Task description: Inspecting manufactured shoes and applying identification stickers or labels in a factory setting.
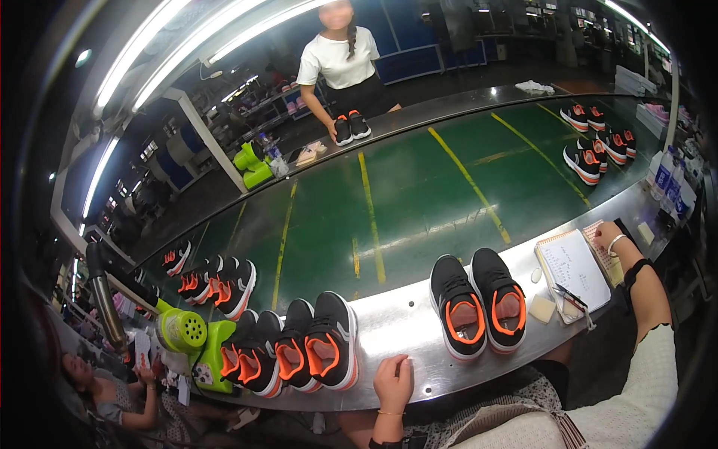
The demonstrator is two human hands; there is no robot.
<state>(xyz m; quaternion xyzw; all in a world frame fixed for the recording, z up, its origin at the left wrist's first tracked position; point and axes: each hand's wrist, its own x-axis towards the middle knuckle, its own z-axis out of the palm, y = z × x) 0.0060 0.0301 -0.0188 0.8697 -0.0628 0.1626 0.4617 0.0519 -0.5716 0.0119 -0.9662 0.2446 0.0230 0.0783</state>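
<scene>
My left hand [393,383] rests on the metal edge of the bench with its fingers curled in, and nothing shows in it. It lies between a pair of black sneakers with orange linings [458,308] and a row of similar sneakers [330,340] on the left. On the right, my right hand [609,236] is bent with its fingertips down on a small orange-patterned pad [596,238]. What its fingers pinch, if anything, is too small to make out. Beside that pad lies an open spiral notebook [572,273] with handwriting and a pen [572,298] on it.
A green conveyor belt [404,202] with yellow lines runs past the metal bench [396,314]. More sneakers stand on it at far right [587,161] and left [196,283]. A bright green machine [183,331] stands at left. Across the belt a person [340,60] touches two sneakers [351,127].
</scene>
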